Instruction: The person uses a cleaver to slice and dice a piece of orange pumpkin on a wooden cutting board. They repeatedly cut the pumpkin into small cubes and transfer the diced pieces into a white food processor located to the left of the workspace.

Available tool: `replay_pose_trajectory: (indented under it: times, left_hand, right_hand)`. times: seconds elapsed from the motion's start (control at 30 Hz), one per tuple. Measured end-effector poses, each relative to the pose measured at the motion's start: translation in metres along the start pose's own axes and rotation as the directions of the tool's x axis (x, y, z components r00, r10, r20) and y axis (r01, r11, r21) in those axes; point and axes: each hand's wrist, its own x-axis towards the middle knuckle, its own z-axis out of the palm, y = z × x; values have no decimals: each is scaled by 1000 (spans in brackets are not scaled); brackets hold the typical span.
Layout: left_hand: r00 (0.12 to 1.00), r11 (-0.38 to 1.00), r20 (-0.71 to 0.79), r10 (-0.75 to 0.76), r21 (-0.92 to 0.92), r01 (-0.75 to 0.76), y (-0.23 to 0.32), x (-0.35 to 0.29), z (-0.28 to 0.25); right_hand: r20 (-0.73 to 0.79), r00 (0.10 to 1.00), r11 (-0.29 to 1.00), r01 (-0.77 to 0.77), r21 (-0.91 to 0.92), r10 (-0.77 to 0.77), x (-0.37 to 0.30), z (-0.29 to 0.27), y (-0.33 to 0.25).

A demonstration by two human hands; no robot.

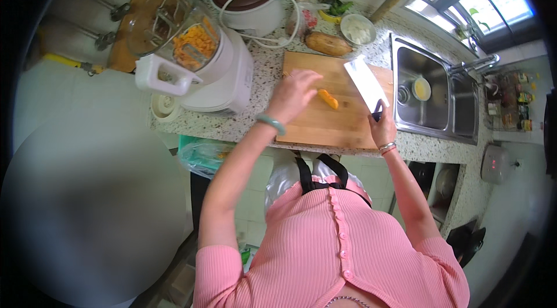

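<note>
A wooden cutting board (307, 128) lies on the speckled counter, with an orange piece of food (328, 99), perhaps pumpkin or carrot, near its middle. My right hand (382, 128) is closed round the dark handle of a broad kitchen knife (366, 83). The blade slants up and left over the right part of the board. Above the board's left part, just left of the orange piece, is my left hand (295, 94), slightly blurred. Its fingers are loosely curled and apart, and I see nothing in them. To the left, a white food processor (229, 84) has chopped orange pieces (196, 47) in its clear jug.
A brown tuber-like vegetable (328, 44) and a bowl of white stuff (358, 30) sit behind the board. A metal sink (415, 52) adjoins on the right, with a small bowl (422, 89) inside. A lidded pot (246, 9) stands back left; a bag-lined bin (200, 154) hangs below the counter edge.
</note>
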Motion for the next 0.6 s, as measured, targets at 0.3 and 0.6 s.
replay_pose_trajectory:
  times: [0.3,0.6]
  left_hand:
    - [953,929,296,-64,366,-51,-39,-4,123]
    - [634,310,267,-726,-696,648,-41,-101,71]
  right_hand:
    - [-54,996,996,71,-51,-74,-13,20,23]
    - [80,988,963,149,-223,-134,-8,33,24]
